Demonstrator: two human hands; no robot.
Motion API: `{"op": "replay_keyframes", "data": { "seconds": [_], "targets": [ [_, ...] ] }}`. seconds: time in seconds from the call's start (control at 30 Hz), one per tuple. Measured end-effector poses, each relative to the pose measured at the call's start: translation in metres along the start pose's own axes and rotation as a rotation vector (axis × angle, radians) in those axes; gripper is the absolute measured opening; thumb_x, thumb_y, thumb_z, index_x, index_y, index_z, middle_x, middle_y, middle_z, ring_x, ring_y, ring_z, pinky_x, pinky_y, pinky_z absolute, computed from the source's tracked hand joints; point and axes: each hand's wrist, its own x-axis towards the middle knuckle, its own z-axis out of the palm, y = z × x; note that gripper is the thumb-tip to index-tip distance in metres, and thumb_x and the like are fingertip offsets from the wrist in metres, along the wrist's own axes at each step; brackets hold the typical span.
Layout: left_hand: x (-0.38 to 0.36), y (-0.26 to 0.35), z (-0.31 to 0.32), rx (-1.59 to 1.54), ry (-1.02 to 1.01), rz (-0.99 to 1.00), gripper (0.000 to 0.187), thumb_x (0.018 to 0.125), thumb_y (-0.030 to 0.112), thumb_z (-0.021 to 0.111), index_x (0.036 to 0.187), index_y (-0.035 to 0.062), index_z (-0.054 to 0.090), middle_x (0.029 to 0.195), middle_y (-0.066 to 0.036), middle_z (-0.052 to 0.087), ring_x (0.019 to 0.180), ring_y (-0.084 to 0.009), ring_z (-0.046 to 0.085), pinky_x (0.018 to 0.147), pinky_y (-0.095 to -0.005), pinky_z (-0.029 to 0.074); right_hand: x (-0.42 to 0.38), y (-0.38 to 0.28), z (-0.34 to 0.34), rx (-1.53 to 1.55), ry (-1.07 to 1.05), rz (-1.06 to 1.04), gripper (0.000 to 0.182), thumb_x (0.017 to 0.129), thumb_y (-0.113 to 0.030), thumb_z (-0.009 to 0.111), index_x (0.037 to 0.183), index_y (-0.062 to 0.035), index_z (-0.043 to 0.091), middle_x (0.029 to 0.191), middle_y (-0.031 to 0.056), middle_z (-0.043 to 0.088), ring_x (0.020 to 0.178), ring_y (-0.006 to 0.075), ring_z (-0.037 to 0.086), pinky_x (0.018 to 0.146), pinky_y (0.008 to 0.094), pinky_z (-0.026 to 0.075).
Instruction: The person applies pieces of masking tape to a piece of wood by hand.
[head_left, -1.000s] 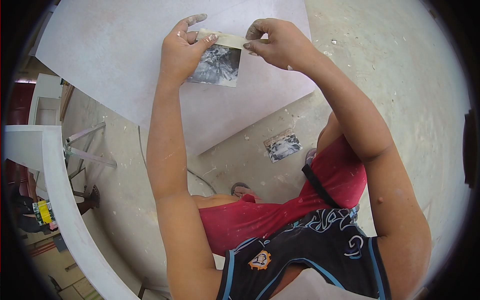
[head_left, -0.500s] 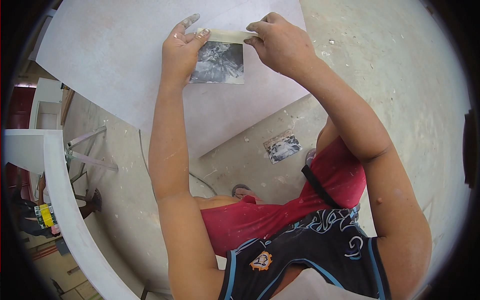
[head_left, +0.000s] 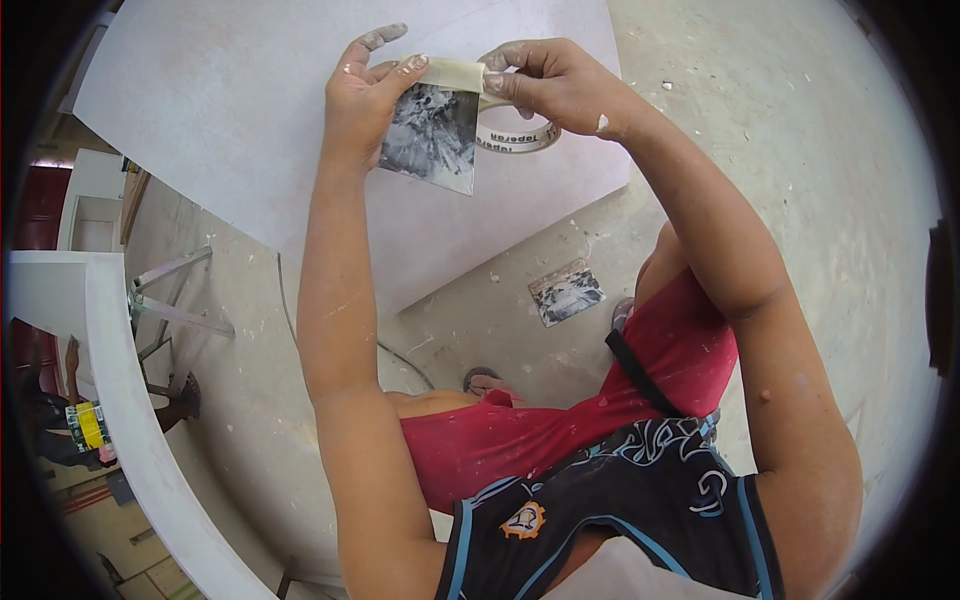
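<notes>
A small rectangular sheet [head_left: 430, 138] with a black, white and grey pattern hangs tilted from my left hand [head_left: 372, 95], whose thumb presses its top edge. Along that edge runs a pale strip of masking tape [head_left: 448, 73]. The fingers of my right hand [head_left: 545, 80] pinch the strip's other end at the sheet's top right corner. A roll of tape [head_left: 520, 140] with lettering inside its ring hangs just below my right fingers. Both hands are over the large pale board [head_left: 230, 110].
A second patterned sheet [head_left: 566, 293] lies on the floor by my foot. Metal trestle legs [head_left: 180, 290] and a curved white panel [head_left: 135, 400] are at the left. Beyond the panel is another person [head_left: 50, 415]. A cable crosses the floor.
The sheet has tilted, its right side lower. My right hand has turned and shifted slightly, and the tape roll now shows beneath it. At the left, the other person's arm has come into view.
</notes>
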Motion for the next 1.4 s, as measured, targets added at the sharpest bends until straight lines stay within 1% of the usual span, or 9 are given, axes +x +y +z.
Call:
{"op": "replay_keyframes", "data": {
  "seconds": [0.13,0.27,0.33,0.53,0.67,0.73,0.97,1.13,1.4],
  "targets": [
    [0.002,-0.006,0.010,0.304,0.039,-0.085,0.034,0.089,0.008,0.065,0.119,-0.0037,0.054,0.097,-0.010,0.067,0.086,-0.0141,0.062,0.077,-0.0248,0.050,-0.002,-0.007,0.004,0.077,0.098,0.063,0.025,0.090,-0.025,0.062,0.098,-0.0021,0.068,0.070,0.0047,0.061,0.059,0.0100,0.051,0.055,0.0276,0.043],
    [-0.005,-0.004,0.015,0.034,-0.329,-0.272,0.037,0.095,0.018,0.055,0.123,-0.0062,0.055,0.104,-0.008,0.065,0.094,-0.0155,0.060,0.084,-0.0301,0.047,-0.001,-0.010,0.006,-0.038,0.225,0.092,0.028,0.090,-0.025,0.061,0.102,-0.0005,0.066,0.070,0.0084,0.063,0.062,0.0129,0.056,0.057,0.0291,0.046],
    [-0.009,0.001,0.025,0.521,-0.393,-0.150,0.035,0.094,0.015,0.051,0.123,-0.0044,0.056,0.103,-0.008,0.066,0.092,-0.0157,0.060,0.083,-0.0303,0.047,0.002,-0.005,0.002,-0.109,0.149,0.103,0.032,0.090,-0.026,0.063,0.111,-0.0015,0.064,0.082,0.0110,0.069,0.070,0.0126,0.064,0.059,0.0272,0.051],
    [0.000,-0.006,0.026,0.835,-0.116,-0.056,0.031,0.092,0.012,0.051,0.119,-0.0015,0.059,0.100,-0.009,0.067,0.090,-0.0137,0.060,0.082,-0.0293,0.046,-0.001,0.002,0.015,-0.471,0.261,0.069,0.047,0.081,-0.026,0.073,0.118,0.0011,0.061,0.083,0.0115,0.069,0.071,0.0171,0.066,0.065,0.0305,0.053],
    [0.006,-0.011,0.012,0.797,-0.094,-0.090,0.030,0.093,0.013,0.052,0.118,-0.0016,0.059,0.100,-0.009,0.067,0.091,-0.0133,0.059,0.081,-0.0290,0.046,0.000,0.008,-0.009,-0.209,0.082,-0.117,0.047,0.079,-0.035,0.070,0.106,0.0027,0.066,0.073,0.0144,0.065,0.068,0.0195,0.062,0.063,0.0304,0.049],
    [0.005,-0.011,0.006,0.823,-0.069,-0.053,0.028,0.091,0.016,0.050,0.112,0.0022,0.063,0.094,-0.017,0.068,0.086,-0.0252,0.063,0.079,-0.0357,0.047,-0.001,-0.001,-0.012,-0.045,0.110,-0.080,0.040,0.083,-0.035,0.065,0.103,-0.0005,0.069,0.069,0.0121,0.064,0.065,0.0185,0.061,0.061,0.0304,0.048],
    [0.007,-0.011,-0.002,0.412,-0.048,-0.153,0.035,0.091,0.011,0.054,0.120,-0.0073,0.057,0.099,-0.011,0.068,0.090,-0.0156,0.062,0.079,-0.0302,0.048,0.009,0.016,-0.023,-0.476,0.276,-0.287,0.034,0.088,-0.033,0.065,0.104,-0.0026,0.071,0.085,0.0127,0.071,0.069,0.0178,0.066,0.063,0.0291,0.053],
    [0.000,0.004,0.004,0.292,0.036,-0.229,0.041,0.090,0.007,0.056,0.126,-0.0109,0.051,0.100,-0.014,0.067,0.087,-0.0141,0.063,0.076,-0.0253,0.050,0.018,0.031,-0.020,-0.689,0.393,-0.339,0.039,0.084,-0.044,0.061,0.090,-0.0074,0.073,0.060,0.0111,0.064,0.054,0.0268,0.061,0.056,0.0353,0.049],
    [-0.004,0.011,0.003,0.147,0.028,-0.203,0.037,0.089,0.007,0.058,0.122,-0.0097,0.054,0.099,-0.011,0.066,0.085,-0.0135,0.063,0.075,-0.0259,0.051,0.023,0.037,-0.015,-0.746,0.453,-0.311,0.037,0.086,-0.045,0.060,0.084,-0.0092,0.071,0.054,0.0088,0.061,0.052,0.0266,0.059,0.054,0.0377,0.048]
  ]
}}
